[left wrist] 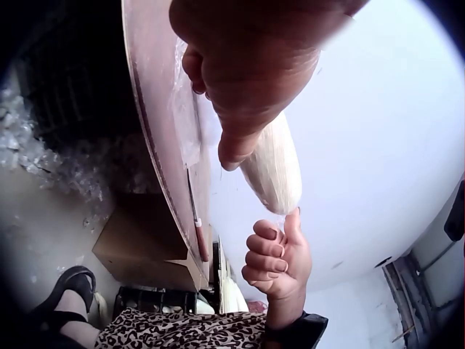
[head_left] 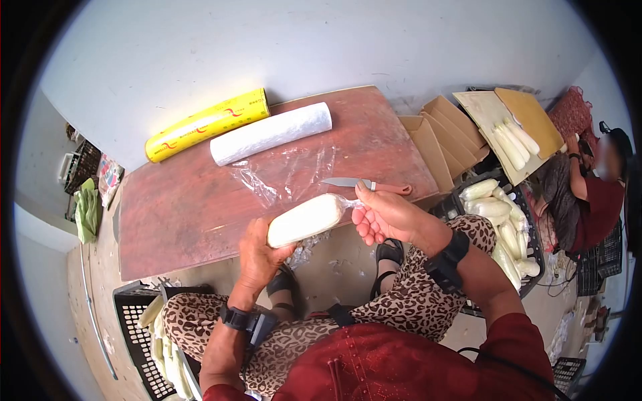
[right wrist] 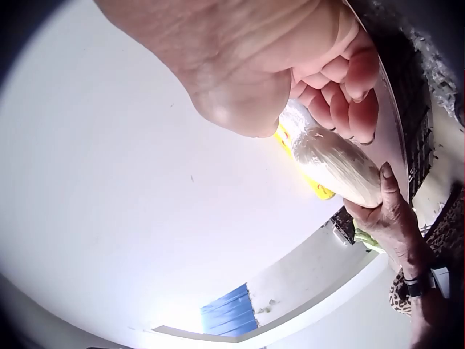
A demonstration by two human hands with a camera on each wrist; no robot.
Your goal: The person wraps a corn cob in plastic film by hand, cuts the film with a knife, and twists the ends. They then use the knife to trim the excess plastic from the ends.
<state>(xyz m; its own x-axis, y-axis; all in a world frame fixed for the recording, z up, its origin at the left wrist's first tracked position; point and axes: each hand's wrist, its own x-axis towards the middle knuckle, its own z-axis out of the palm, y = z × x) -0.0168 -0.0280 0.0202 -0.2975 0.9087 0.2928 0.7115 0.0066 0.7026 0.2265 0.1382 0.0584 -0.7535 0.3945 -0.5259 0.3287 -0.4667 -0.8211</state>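
A plump, pale vegetable bundle wrapped in clear film is held above the near edge of the table. My left hand grips its left end, thumb along the near side. At the other end my right hand pinches the gathered film between thumb and curled fingers. In the right wrist view the wrapped bundle shows creased film toward the right hand. A knife with a reddish handle lies on the table just beyond the right hand, beside a loose sheet of clear film.
On the reddish table lie a white film roll and a yellow printed roll. Black crates of pale vegetables stand at left and right. Cardboard adjoins the table; another person sits far right.
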